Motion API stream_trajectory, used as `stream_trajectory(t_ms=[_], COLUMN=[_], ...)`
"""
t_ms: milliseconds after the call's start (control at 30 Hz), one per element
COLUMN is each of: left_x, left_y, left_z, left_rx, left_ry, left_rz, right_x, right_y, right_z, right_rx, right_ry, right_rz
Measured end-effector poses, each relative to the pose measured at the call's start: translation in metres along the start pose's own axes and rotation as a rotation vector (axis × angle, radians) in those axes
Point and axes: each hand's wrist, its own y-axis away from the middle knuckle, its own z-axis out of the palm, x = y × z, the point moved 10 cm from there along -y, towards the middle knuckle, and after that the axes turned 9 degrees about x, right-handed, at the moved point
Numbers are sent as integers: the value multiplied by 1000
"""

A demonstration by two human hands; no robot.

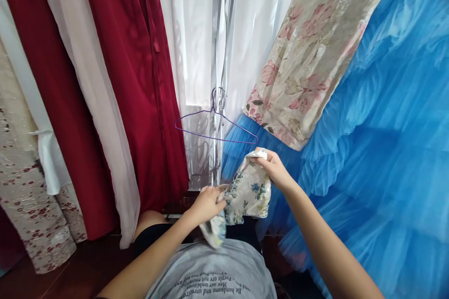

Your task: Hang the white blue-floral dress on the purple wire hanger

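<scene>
Between my hands is a small white garment (249, 191) with a blue and yellow floral print; its exact kind I cannot make out. My right hand (273, 167) pinches its upper right edge. Lower and to the left, my left hand (208, 204) is closed on its other side, and a loose, blurred part of the cloth dangles beneath that hand. Just beyond the garment, a bare purple wire hanger (216, 126) hangs by its hook from an upright metal stand (216, 159).
Dark red dresses (129, 70) and a pale pink sheer one (94, 74) hang on the left. At right are a beige floral dress (298, 70) and a wide blue tulle gown (396, 149). White curtains (196, 23) hang behind the stand. The floor (84, 275) is dark reddish tile.
</scene>
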Motion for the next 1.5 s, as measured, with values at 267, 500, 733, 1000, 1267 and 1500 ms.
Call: stream_trajectory(t_ms=[267,500,733,1000,1267,1500], left_x=[-41,-36,-101,-129,-133,-88], left_y=[-5,-35,-23,-63,-137,-162], left_z=[-70,-127,-162,-195,-298,-318], left_rx=[39,183,205,26,219,300], left_ry=[107,259,137,-37,-502,-261], left_rz=[28,10,-96,37,86,176], right_x=[32,23,7,-15,-8,10], right_y=[-77,-176,-163,-157,-152,-145], right_z=[-84,-19,46,36,47,47], right_rx=[228,105,-213,-312,-371,-336], right_ry=[20,13,58,202,185,27], right_rz=[-5,122,81,38,84,242])
